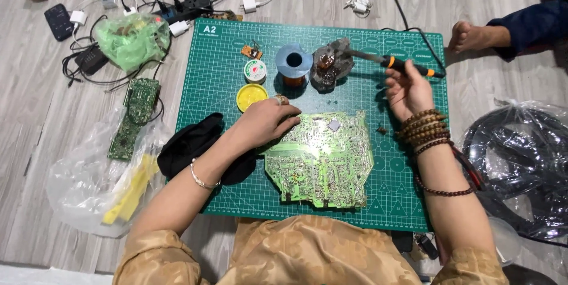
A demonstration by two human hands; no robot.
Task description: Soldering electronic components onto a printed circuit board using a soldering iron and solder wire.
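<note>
**Board steadied, iron in my grip**

The green circuit board (322, 158) lies solder side up in the lower middle of the frame, flat on the green cutting mat (225, 196). My left hand (266, 122) rests palm down on its upper left corner, fingers curled and pressing, closed around nothing. My right hand (408, 90), in the upper right, is closed around the orange and black handle of the soldering iron (390, 62), whose tip reaches left to the grey stand (331, 63).

Just left of the stand sit a blue spool of copper wire (294, 63), a small solder reel (255, 71) and a round yellow tin (251, 96). A black cloth (192, 143) lies under my left forearm at the mat's left edge. Further left, on the wooden floor, are a second smaller board (135, 116), a crumpled green bag (131, 39) and a black power strip (189, 6). Another person's bare foot (470, 35) shows at the upper right.
</note>
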